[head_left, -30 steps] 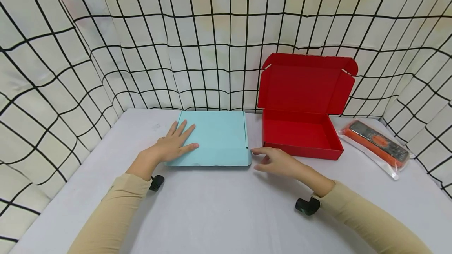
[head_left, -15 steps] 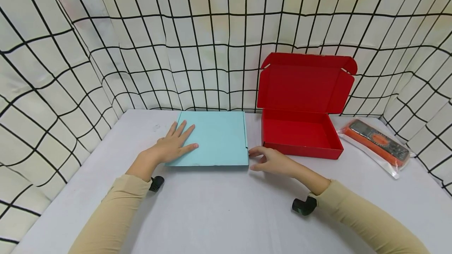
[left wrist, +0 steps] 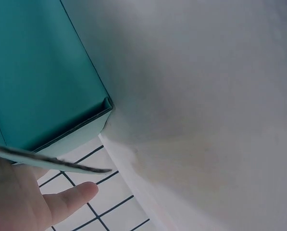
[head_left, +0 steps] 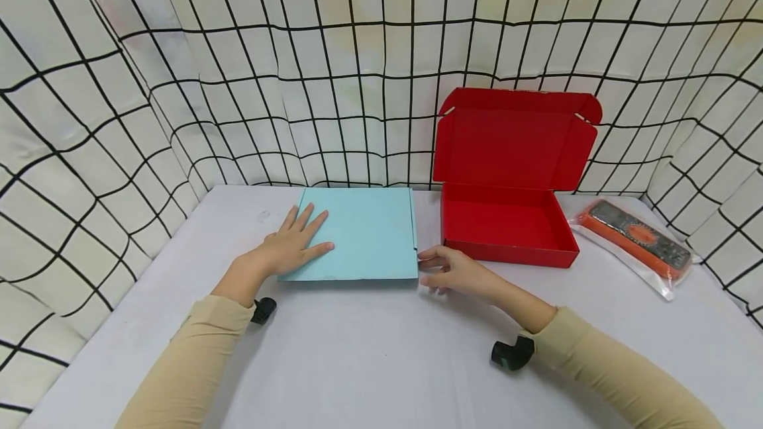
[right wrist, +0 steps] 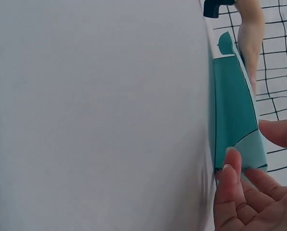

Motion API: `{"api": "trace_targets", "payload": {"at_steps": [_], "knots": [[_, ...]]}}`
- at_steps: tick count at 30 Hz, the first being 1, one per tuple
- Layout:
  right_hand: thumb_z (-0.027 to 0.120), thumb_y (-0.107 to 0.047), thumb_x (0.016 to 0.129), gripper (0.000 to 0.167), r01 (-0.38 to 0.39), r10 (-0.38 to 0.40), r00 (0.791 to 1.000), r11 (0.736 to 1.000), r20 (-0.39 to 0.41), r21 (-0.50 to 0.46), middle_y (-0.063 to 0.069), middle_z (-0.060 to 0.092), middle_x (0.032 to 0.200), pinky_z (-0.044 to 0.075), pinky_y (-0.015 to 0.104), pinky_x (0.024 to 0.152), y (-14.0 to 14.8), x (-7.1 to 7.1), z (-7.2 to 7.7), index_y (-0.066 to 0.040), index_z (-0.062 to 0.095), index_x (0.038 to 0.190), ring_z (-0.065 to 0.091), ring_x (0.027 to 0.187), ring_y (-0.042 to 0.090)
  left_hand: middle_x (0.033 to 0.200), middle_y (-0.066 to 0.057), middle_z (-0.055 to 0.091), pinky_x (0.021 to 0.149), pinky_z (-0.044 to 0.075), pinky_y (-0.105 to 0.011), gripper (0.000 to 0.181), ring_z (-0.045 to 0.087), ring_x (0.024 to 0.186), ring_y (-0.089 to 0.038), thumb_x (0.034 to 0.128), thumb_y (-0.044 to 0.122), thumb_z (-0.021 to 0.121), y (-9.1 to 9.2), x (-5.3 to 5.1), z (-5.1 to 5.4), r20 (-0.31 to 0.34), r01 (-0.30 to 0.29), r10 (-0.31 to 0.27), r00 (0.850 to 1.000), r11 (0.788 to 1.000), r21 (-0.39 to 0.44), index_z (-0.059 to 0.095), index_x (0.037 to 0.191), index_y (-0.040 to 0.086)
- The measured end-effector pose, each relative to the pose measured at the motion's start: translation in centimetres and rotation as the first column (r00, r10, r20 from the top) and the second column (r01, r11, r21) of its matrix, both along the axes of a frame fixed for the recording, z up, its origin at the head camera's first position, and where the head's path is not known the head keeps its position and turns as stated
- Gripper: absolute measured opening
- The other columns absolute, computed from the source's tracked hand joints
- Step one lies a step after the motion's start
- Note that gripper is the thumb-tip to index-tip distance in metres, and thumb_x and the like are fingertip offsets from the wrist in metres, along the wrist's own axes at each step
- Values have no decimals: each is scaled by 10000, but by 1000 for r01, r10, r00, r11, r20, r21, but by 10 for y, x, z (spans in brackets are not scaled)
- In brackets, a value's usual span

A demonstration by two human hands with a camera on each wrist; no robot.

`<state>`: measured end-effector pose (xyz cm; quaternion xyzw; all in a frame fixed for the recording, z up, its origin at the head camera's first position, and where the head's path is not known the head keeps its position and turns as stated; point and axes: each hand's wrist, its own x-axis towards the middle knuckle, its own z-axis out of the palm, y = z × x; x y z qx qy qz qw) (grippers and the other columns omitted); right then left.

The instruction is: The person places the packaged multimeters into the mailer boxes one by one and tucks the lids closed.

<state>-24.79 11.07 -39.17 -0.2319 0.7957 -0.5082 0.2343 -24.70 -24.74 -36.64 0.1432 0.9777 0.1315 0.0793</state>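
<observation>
A light blue cardboard box (head_left: pixel 363 230) lies on the white table with its lid lowered, its inside hidden. My left hand (head_left: pixel 292 247) rests on the left part of the lid, fingers spread. At the front right corner is my right hand (head_left: pixel 456 273), its loosely bent fingers touching the side flap (right wrist: pixel 251 149), which folds in at that corner in the right wrist view. On the left, another flap (left wrist: pixel 52 161) still sticks out beside my hand in the left wrist view. Some right fingertips are hidden in the head view.
An open red box (head_left: pixel 507 217) stands right of the blue one, lid raised. Farther right lies an orange and grey multimeter (head_left: pixel 640 237) in a clear plastic bag. Black netting (head_left: pixel 387 77) over white cloth walls surrounds the table (head_left: pixel 357 363).
My right hand has moved slightly left, and the flap at the right front corner has gone inward from sticking out. My left hand stays on the lid.
</observation>
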Motion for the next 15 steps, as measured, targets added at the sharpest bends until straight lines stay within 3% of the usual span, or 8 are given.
{"api": "trace_targets", "payload": {"at_steps": [7, 15], "knots": [[720, -132, 940, 539, -28, 28, 1000, 1000, 3, 0, 244, 565, 1400, 584, 335, 777, -2, 7, 2, 66, 485, 1383, 634, 1099, 280, 1701, -194, -28, 1022, 203, -840, 815, -78, 1523, -489, 1058, 596, 407, -2, 1, 0, -9, 3, -3, 1000, 1000, -4, 130, 1657, 117], [710, -132, 951, 552, 21, -19, 999, 1000, 50, -22, 254, 543, 1438, 565, 328, 795, -3, 11, 2, 51, 462, 1409, 647, 1050, 253, 1700, -198, -20, 1021, 204, -842, 804, -76, 1523, -490, 1064, 580, 409, -2, 0, 0, -13, 11, -11, 1000, 1000, 4, 132, 1657, 113]]}}
